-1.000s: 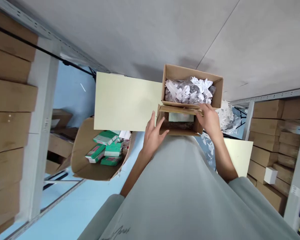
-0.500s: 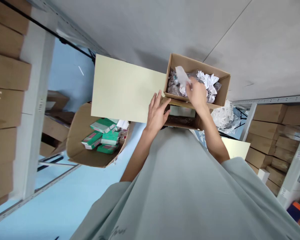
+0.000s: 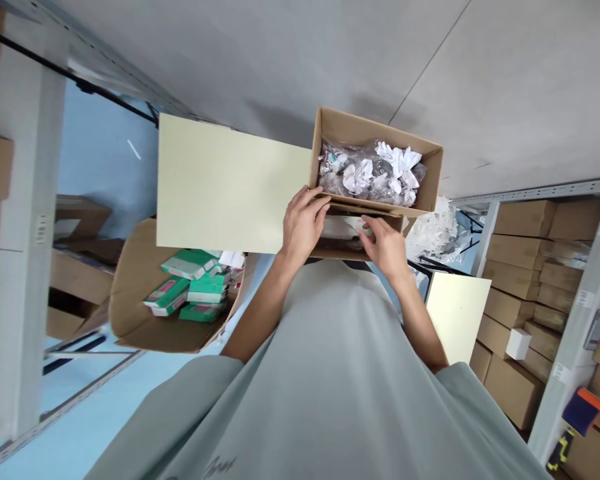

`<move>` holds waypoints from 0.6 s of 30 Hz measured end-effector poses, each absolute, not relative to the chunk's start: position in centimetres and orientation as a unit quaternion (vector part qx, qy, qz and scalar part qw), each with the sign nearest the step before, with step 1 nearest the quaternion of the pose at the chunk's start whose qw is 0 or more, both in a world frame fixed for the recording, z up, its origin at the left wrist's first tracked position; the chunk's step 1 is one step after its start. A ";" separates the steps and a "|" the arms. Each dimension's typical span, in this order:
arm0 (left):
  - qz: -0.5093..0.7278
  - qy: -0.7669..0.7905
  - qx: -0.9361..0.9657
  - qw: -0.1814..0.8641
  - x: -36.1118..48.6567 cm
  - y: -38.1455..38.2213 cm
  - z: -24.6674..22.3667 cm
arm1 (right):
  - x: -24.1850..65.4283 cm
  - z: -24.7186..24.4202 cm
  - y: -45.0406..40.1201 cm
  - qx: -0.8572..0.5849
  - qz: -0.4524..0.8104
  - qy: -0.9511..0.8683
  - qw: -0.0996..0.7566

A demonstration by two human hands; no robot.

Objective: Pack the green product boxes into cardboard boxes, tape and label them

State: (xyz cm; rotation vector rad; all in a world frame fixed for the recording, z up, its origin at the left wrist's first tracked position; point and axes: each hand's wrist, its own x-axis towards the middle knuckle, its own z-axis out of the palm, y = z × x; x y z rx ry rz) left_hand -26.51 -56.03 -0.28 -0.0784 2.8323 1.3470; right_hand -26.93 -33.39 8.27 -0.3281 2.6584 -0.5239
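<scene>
A cardboard box [image 3: 380,128] holds crumpled white paper [image 3: 359,175] and clear plastic wrapping. A second, lower cardboard box [image 3: 337,254] stands open on its near side, against my body. My left hand [image 3: 300,227] is closed on the edge where the two boxes meet, thumb on the near side. Over the near box's opening, my right hand [image 3: 386,250] pinches a piece of white paper [image 3: 347,225] between thumb and fingers. Part of that piece merges with the pale contents below it.
A cream board [image 3: 225,183] lies left of the boxes. Below it, a large carton [image 3: 135,287] holds several green-and-white packets [image 3: 207,288]. White scraps in clear plastic [image 3: 433,230] and another cream board [image 3: 457,313] are at right. Shelves with brown cartons [image 3: 513,307] flank both sides.
My right hand has come down from the crumpled paper in the far box to the near box, bringing the white piece. My left hand's spread fingers have closed on the box edge. The view has shifted.
</scene>
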 end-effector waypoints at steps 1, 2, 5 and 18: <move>0.432 0.901 -0.031 -0.003 -26.5 -55.9 -0.4 | -28.2 8.7 -33.3 -0.115 -0.188 0.959 0.178; 0.434 0.900 -0.037 -0.007 -26.5 -55.8 -0.5 | -29.9 8.9 -33.2 -0.111 -0.179 0.965 0.159; 0.438 0.897 -0.048 -0.018 -26.6 -55.5 -0.8 | -36.8 7.3 -34.1 -0.104 -0.128 0.974 0.153; 0.426 0.903 -0.043 -0.026 -26.5 -54.8 -0.3 | -41.3 5.8 -33.6 -0.066 -0.255 0.961 0.084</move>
